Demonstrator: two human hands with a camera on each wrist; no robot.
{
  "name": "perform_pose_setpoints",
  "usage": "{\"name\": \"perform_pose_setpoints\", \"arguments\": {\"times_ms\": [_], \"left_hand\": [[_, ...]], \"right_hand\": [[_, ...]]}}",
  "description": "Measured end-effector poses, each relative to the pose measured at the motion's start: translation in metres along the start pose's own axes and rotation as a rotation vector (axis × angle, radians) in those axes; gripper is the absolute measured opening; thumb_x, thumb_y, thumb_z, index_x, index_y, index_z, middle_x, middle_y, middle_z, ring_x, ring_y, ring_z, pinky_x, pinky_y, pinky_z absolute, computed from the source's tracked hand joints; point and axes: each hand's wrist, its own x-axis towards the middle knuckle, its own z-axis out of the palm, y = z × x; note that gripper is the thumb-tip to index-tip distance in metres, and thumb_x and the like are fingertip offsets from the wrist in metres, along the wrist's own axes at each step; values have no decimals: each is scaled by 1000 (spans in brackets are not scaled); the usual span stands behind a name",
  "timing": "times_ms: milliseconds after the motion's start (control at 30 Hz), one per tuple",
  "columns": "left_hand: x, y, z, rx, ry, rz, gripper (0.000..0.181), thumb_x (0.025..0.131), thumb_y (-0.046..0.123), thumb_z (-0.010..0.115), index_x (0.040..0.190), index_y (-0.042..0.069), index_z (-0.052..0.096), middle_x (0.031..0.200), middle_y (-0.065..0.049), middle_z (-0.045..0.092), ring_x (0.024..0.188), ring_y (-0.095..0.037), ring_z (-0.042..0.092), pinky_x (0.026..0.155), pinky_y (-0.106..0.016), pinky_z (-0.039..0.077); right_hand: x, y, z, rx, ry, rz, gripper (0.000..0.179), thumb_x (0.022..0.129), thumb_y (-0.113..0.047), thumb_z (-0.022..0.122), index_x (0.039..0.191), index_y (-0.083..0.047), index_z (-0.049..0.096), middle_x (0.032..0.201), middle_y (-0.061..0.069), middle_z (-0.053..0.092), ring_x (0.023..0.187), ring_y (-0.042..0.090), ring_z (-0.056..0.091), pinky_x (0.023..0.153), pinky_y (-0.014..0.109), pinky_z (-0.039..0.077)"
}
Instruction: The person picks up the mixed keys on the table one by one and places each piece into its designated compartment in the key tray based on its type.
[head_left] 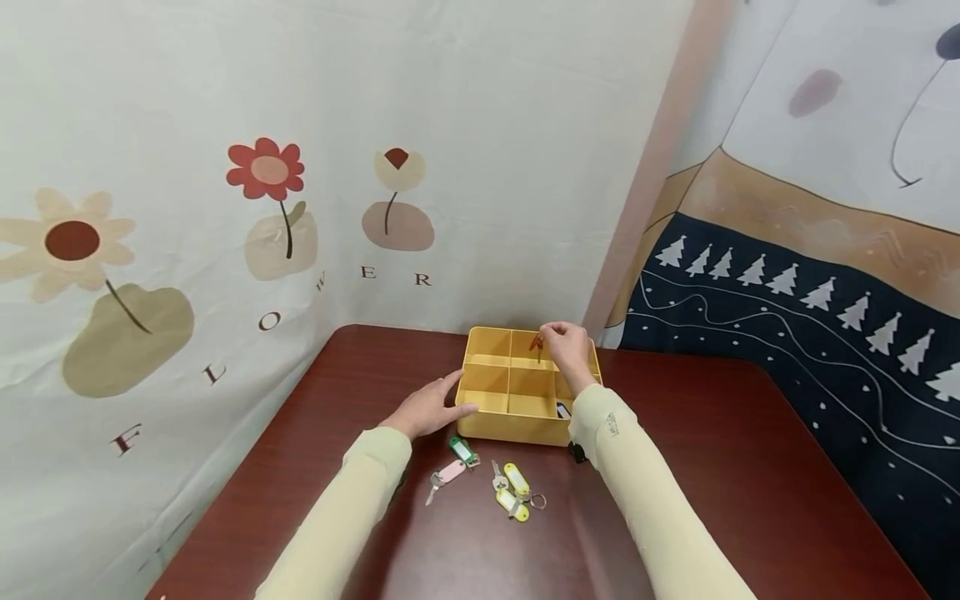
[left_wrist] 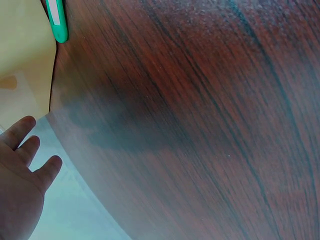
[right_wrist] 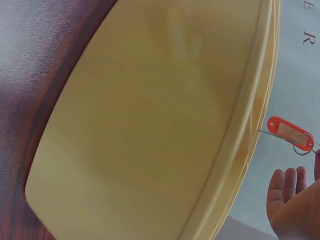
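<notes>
Over the back middle compartment of a yellow divided box (head_left: 491, 429), my right hand (head_left: 567, 350) pinches a key with a red key tag (head_left: 536, 342). In the right wrist view the red tag (right_wrist: 290, 133) hangs by its ring from the fingertips, the key (right_wrist: 272, 134) pointing toward the box rim. My left hand (head_left: 429, 408) lies at the box's left side, fingers spread along the wall and thumb near the front corner. A dark blue key tag (head_left: 563, 410) sits in the front right compartment, partly hidden by the right arm.
In front of the box on the dark red wood table (head_left: 697, 467) lie a green key tag (head_left: 462, 450), a pink key tag (head_left: 452, 472) with its key, and two yellow key tags (head_left: 516, 478) with a key and rings. A printed cloth (head_left: 480, 167) hangs behind.
</notes>
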Motion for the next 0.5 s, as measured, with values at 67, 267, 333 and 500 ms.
{"name": "perform_pose_setpoints", "arguments": {"times_ms": [67, 267, 333, 500], "left_hand": [[-1, 0, -1, -7, 4, 4, 87, 91, 60, 62, 158, 18, 28, 153, -16, 40, 140, -34, 38, 111, -52, 34], [0, 1, 0, -14, 6, -1, 86, 90, 61, 62, 158, 19, 29, 153, -18, 40, 141, -34, 37, 111, -52, 33], [-1, 1, 0, -13, 6, -3, 86, 90, 61, 62, 158, 19, 30, 152, -19, 40, 141, -35, 36, 111, -52, 33], [-2, 0, -1, 1, 3, -12, 87, 90, 63, 61, 158, 19, 29, 152, -20, 40, 141, -35, 36, 111, -51, 33]], "right_hand": [[2, -1, 1, 6, 0, 3, 24, 94, -29, 65, 104, -11, 77, 109, 7, 71, 98, 25, 60, 84, 39, 49], [7, -3, 2, 18, -14, 3, 25, 95, -30, 65, 107, -11, 76, 113, 8, 70, 102, 25, 59, 86, 41, 48], [8, -3, 3, 11, -22, -2, 26, 96, -31, 64, 109, -11, 75, 114, 8, 70, 105, 26, 60, 89, 42, 48], [8, -2, 2, 5, -28, -11, 29, 97, -32, 64, 113, -10, 74, 116, 10, 70, 105, 27, 61, 90, 43, 48]]}}
